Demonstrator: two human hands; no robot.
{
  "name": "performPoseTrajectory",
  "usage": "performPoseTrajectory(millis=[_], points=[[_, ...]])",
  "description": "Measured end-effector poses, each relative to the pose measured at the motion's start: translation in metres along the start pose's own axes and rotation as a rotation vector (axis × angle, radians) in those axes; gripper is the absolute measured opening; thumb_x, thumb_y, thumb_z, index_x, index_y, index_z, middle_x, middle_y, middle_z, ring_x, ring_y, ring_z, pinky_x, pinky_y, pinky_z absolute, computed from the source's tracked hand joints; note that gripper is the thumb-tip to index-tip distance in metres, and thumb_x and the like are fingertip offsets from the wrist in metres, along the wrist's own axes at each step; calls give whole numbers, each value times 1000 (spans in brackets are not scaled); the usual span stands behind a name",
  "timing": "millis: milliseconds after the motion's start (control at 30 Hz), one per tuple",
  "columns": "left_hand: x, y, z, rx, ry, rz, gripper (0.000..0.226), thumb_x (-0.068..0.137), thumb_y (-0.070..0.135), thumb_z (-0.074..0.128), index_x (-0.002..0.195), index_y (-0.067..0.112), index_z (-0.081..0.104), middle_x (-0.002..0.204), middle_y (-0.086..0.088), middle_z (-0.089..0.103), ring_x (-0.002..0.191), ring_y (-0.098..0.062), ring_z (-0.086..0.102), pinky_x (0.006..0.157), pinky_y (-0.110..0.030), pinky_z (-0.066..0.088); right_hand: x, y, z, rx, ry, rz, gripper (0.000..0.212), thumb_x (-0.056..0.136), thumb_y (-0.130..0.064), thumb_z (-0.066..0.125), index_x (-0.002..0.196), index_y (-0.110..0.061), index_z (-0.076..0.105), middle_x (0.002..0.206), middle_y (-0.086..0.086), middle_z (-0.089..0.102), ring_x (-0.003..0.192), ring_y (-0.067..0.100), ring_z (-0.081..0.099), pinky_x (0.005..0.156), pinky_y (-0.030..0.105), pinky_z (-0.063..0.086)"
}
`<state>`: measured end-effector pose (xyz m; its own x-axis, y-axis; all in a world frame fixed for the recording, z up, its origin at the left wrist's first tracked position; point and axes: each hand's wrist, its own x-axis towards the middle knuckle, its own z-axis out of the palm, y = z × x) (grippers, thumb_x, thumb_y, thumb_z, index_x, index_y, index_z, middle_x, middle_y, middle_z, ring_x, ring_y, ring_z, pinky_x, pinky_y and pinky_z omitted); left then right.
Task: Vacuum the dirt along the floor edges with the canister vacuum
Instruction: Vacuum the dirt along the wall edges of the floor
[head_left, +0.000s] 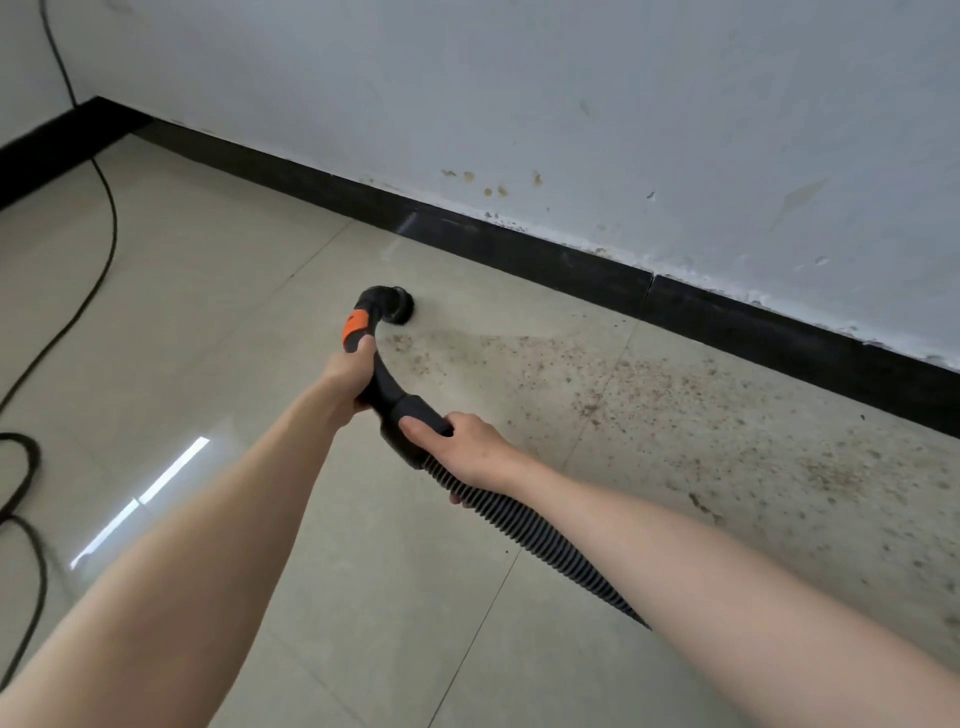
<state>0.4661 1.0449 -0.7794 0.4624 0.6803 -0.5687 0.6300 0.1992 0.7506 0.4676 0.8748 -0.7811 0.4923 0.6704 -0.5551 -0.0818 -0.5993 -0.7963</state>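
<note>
Gripping the curved black, orange-banded vacuum handle (375, 358), left hand (349, 375) and right hand (470, 447) both curl round it.

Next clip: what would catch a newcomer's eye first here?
Two bare arms reach in from below: the left hand grips the black vacuum handle below its orange patch, the right hand the hose cuff. The brush nozzle sits where brown dirt begins, spreading rightward along the black skirting.
</note>
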Motion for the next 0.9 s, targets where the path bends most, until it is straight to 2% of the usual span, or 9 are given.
performPoseTrajectory(millis=[100,167,233,300,367,533,700,900], points=[[5,-14,-31,-57,101,-61,50,98,35,40,136,1,37,124,-17,52,111,-32,54,81,-39,45,6,-9,20,-51,-62,-22,56,91,-64,46,97,-9,54,78,6,60,59,26,63,54,30,51],[6,-23,-48,-77,110,-113,53,98,38,38,138,3,35,135,-18,48,122,-33,50,85,-40,44,6,-12,33,-81,-103,-41,55,91,-64,46,95,-10,53,79,6,60,56,26,62,49,27,49],[5,-31,-58,-48,78,-147,53,98,40,36,138,4,34,124,-16,53,117,-32,52,85,-41,44,1,-10,45,-89,-127,-52,51,92,-63,45,90,-12,50,79,6,59,54,26,61,47,26,47],[1,-38,-60,-13,65,-146,47,97,39,35,129,5,38,94,-9,52,93,-29,56,78,-39,45,-7,-4,54,-86,-130,-57,49,92,-63,44,88,-14,47,76,4,58,52,25,61,46,25,46],[-2,-42,-56,27,62,-137,39,97,39,35,120,9,40,83,-6,47,83,-26,51,77,-39,45,-14,4,58,-94,-116,-48,52,92,-64,42,94,-12,47,76,3,58,52,24,61,48,28,47],[-12,-38,-38,141,29,-112,40,97,43,32,108,6,43,79,-7,47,69,-21,50,72,-37,47,-29,15,52,-89,-57,-1,57,89,-68,41,101,-12,46,81,5,59,55,24,62,54,32,49],[-16,-29,-20,167,-30,-98,40,97,42,32,109,6,44,79,-7,47,67,-21,50,63,-34,47,-39,18,41,-113,4,35,60,88,-70,39,102,-12,46,87,10,65,59,26,65,66,40,56],[-28,-22,11,205,-111,-84,50,98,51,25,111,7,44,80,-8,49,68,-21,52,55,-33,47,-53,31,18,-90,61,59,57,88,-69,41,95,-13,48,78,4,60,56,24,64,60,35,52]])
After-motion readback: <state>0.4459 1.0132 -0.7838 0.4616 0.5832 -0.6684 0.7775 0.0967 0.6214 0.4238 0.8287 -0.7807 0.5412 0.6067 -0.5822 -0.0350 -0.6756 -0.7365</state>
